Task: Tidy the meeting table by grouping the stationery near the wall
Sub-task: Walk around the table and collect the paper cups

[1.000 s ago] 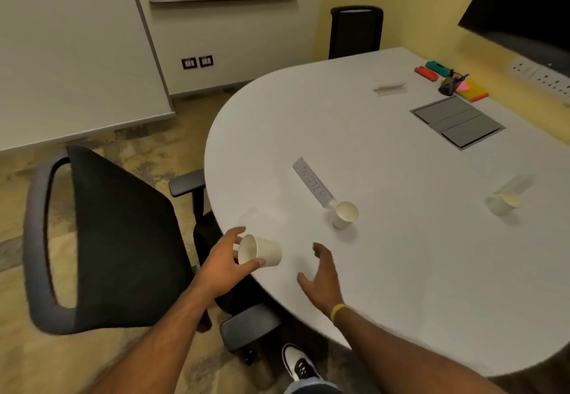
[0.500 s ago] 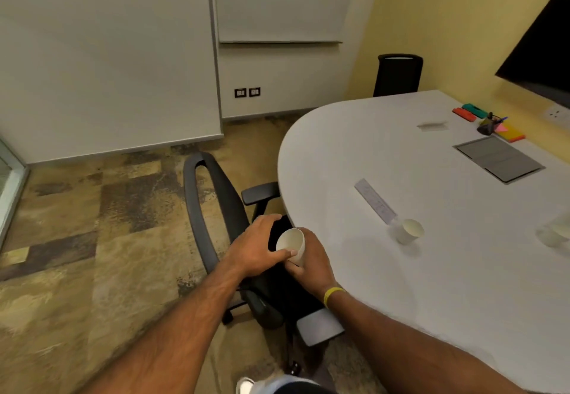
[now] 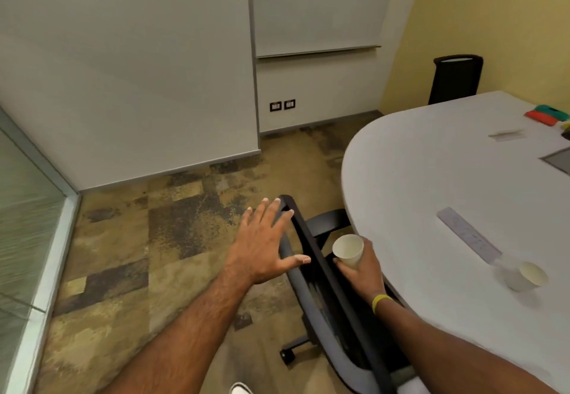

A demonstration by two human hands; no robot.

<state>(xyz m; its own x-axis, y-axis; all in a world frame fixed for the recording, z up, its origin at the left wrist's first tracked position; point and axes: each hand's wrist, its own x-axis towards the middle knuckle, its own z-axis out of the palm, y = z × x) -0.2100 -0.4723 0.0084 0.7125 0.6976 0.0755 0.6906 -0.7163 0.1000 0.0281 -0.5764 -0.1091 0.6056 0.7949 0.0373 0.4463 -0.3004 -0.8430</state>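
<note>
My right hand (image 3: 362, 268) is shut on a white paper cup (image 3: 348, 250), held just off the white table's (image 3: 431, 184) near left edge, above a chair. My left hand (image 3: 265, 244) is open with fingers spread, resting against the top of the black chair back (image 3: 303, 239). A second paper cup (image 3: 527, 276) lies on its side on the table beside a white ruler-like strip (image 3: 468, 234). Red and green stationery (image 3: 547, 114) lies at the table's far right near the yellow wall. A small pale strip (image 3: 507, 134) lies close to it.
The black office chair (image 3: 336, 325) stands between me and the table edge. A second black chair (image 3: 456, 79) stands at the far end by the yellow wall. A grey floor-box lid (image 3: 559, 160) is set into the table. Glass partition (image 3: 21, 217) on the left; patterned carpet ahead.
The paper cup passed from my left hand to my right hand. My left hand opened and moved onto the chair back. The view swung left, away from the table.
</note>
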